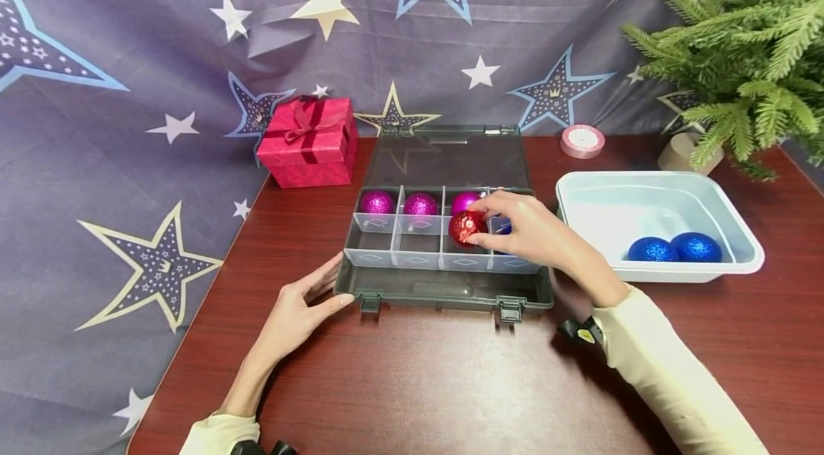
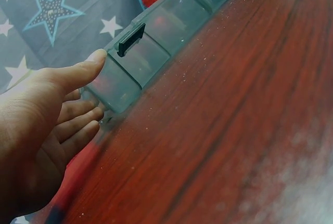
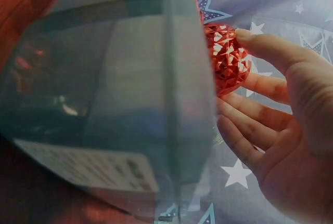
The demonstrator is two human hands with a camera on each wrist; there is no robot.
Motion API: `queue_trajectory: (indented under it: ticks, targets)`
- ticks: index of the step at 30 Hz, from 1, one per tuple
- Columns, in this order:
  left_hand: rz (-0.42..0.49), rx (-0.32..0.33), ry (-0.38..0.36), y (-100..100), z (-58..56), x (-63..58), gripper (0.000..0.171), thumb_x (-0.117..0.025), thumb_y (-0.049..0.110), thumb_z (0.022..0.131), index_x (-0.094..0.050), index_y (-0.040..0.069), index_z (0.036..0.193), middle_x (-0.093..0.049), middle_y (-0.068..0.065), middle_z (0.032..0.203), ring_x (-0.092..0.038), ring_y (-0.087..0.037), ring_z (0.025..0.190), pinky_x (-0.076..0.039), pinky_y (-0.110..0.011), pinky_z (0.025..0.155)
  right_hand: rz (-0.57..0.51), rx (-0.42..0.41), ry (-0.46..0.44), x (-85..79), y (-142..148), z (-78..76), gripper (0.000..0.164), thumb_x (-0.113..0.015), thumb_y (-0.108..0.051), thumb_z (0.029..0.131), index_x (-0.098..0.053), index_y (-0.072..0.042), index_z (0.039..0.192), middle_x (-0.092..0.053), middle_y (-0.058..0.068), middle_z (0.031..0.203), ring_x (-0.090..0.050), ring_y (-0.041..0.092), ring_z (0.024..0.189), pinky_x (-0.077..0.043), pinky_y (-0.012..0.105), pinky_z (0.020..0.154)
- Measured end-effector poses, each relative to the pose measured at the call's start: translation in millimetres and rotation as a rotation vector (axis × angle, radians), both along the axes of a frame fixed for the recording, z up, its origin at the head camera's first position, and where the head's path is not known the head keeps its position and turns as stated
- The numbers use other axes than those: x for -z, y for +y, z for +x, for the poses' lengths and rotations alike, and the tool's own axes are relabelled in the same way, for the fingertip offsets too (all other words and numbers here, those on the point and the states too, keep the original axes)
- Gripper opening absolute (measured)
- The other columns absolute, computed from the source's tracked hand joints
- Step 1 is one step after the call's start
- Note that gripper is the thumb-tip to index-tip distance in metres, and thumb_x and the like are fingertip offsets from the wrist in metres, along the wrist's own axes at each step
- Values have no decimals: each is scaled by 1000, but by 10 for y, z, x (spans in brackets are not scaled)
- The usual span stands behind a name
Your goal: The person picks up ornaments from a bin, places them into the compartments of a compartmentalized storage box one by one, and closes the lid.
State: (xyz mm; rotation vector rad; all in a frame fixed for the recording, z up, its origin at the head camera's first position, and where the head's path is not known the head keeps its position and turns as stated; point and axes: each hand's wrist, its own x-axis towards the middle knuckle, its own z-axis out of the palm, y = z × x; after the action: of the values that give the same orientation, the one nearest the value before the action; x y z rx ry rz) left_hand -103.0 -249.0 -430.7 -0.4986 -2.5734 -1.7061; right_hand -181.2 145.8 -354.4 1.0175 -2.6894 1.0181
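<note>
A dark transparent organizer box [image 1: 444, 290] lies with its lid raised at the back. In its back row sit a glittery magenta bauble [image 1: 376, 203], a second glittery one [image 1: 420, 205] and a smoother magenta bauble [image 1: 465, 200]. My right hand [image 1: 529, 227] pinches a shiny faceted red bauble [image 3: 228, 57] between thumb and fingertips, over the front compartment third from the left. Something blue shows in the right column, mostly hidden by that hand. At the box's front left corner, my left hand [image 2: 57, 115] touches it with extended fingers and thumb.
A light blue tub [image 1: 599, 212] holding two glittery blue baubles [image 1: 676, 249] stands right of the box. Behind are a red gift box [image 1: 309, 144], a pink ribbon roll [image 1: 582, 140] and a small green tree [image 1: 753, 54]. A starry cloth [image 1: 193, 33] hangs behind the table.
</note>
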Motion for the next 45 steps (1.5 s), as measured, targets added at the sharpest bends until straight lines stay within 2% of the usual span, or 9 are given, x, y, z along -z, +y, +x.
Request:
queue_trajectory:
  ticks: [10, 17, 23, 28, 34, 39, 45]
  targets:
    - [-13, -6, -4, 9, 4, -16, 67, -82, 11, 91, -53, 13, 152, -63, -10, 140, -63, -24, 126, -50, -22, 102, 15, 29, -28, -6, 64, 31, 44, -82, -27, 92, -70, -3, 127, -70, 12, 121, -71, 25, 105, -59, 51, 87]
    - [-5, -1, 1, 16, 4, -19, 67, -81, 10, 91, -54, 13, 152, -64, -11, 139, -63, -25, 125, -50, -22, 102, -19, 47, -52, -26, 200, 63, 40, -81, -24, 93, -71, -3, 125, -70, 12, 123, -70, 26, 106, -60, 49, 86]
    - [0, -2, -5, 17, 9, -15, 67, -82, 10, 91, -54, 15, 152, -64, -11, 138, -63, -25, 125, -50, -22, 102, -36, 77, -28, -39, 400, 123, 37, -80, -21, 94, -71, -5, 126, -71, 12, 119, -70, 26, 104, -58, 51, 83]
    - [6, -2, -4, 16, 5, -15, 67, -82, 9, 91, -55, 15, 152, -64, -10, 139, -63, -24, 125, -50, -23, 103, -48, 120, 6, -80, 595, 182, 34, -79, -18, 94, -72, -6, 124, -73, 10, 112, -70, 25, 101, -55, 51, 87]
    - [10, 3, 2, 10, -4, -8, 67, -82, 9, 91, -55, 15, 152, -64, -9, 139, -63, -24, 125, -50, -22, 102, 0, 213, 33, -152, 833, 234, 33, -78, -19, 95, -72, -12, 126, -72, 5, 117, -68, 23, 106, -54, 45, 85]
    - [4, -3, 0, 0, -2, 5, 67, -82, 10, 91, -55, 17, 152, -64, -9, 139, -63, -24, 125, -50, -23, 103, 34, 278, 11, -158, 1034, 303, 35, -79, -21, 94, -72, -13, 127, -72, 4, 122, -67, 23, 103, -51, 30, 84]
    - [-1, -4, -10, -8, -5, 3, 67, -82, 11, 91, -55, 19, 152, -64, -8, 139, -63, -23, 126, -49, -23, 103, 34, 305, 16, -108, 1369, 371, 35, -80, -19, 93, -73, -9, 126, -72, 11, 119, -60, -2, 99, -45, 12, 79]
